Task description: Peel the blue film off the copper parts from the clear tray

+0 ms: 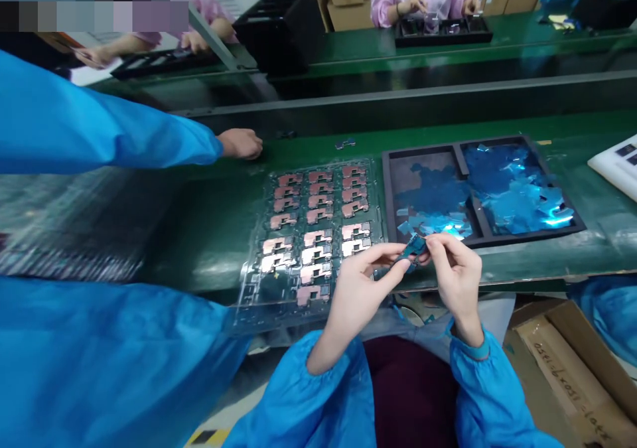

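Observation:
My left hand (365, 285) is closed in a pinch on a small dark circuit board (413, 245), which it holds tilted above the table's near edge. At the board's right end the thumb and fingertips of my right hand (455, 272) are pressed together; whether a film lies between them is too small to tell. Left of my hands is a clear plastic tray (286, 285) with rows of pinkish, metallic circuit boards (317, 237). Just beyond my fingers stands a black divided tray (430, 148), holding shiny blue film pieces (517, 189) in both compartments.
A co-worker's blue sleeve (149, 133) and closed hand (242, 144) reach in from the left. Another small board (345, 144) lies behind the clear tray. A cardboard box (572, 375) is at lower right. Across the green bench (199, 229), people handle black trays (442, 36).

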A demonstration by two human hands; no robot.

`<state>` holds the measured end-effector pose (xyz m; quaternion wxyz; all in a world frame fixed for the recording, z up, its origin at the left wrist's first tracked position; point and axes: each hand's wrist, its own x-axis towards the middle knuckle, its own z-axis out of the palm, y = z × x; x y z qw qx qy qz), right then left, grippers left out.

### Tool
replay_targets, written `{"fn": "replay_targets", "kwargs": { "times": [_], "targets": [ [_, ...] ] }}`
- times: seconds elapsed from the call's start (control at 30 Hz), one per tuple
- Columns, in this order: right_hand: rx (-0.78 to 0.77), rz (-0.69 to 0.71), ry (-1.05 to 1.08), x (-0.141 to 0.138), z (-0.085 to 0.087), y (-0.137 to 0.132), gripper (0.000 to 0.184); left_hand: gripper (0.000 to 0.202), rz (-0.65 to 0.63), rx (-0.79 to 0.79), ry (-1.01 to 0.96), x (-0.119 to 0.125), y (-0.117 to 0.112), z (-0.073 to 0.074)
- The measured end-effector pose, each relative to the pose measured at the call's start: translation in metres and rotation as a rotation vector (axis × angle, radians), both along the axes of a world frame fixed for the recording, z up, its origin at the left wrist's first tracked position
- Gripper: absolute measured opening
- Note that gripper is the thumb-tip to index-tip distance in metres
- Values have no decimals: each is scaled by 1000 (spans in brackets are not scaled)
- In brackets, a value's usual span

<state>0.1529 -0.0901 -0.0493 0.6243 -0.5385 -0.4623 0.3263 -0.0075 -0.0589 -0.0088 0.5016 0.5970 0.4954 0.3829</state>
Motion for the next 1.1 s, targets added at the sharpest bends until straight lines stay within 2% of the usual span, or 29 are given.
{"fn": "replay_targets", "kwargs": {
  "times": [0.2, 0.33, 0.43, 0.53, 0.73, 0.87, 0.97, 1.1],
  "targets": [
    [-34, 29, -44, 0, -1, -3, 21, 13, 32, -14, -54, -1, -7, -12],
    [-7, -15, -161, -1, -1, -2, 30, 13, 21, -31, -89, 0, -10, -16],
    [92, -78, -310, -5, 0, -1, 25, 13, 95, 5, -98, -1, -12, -21],
    [235, -199, -529, -10, 0, -4, 29, 14, 137, 56, -61, -3, -13, -27],
    [339, -243, -756, -14, -6, -8, 28, 24, 105, 68, -29, -5, -18, -31],
    [422, -279, -827, -11, -11, -7, 31, 37, 39, -64, -195, -7, -19, -31],
    [480, -297, -899, -7, -15, -7, 34, 38, 6, -187, -331, -9, -18, -31],
    [534, -210, -985, -1, -20, -11, 33, 36, 33, -309, -468, -10, -15, -30]
  ]
}}
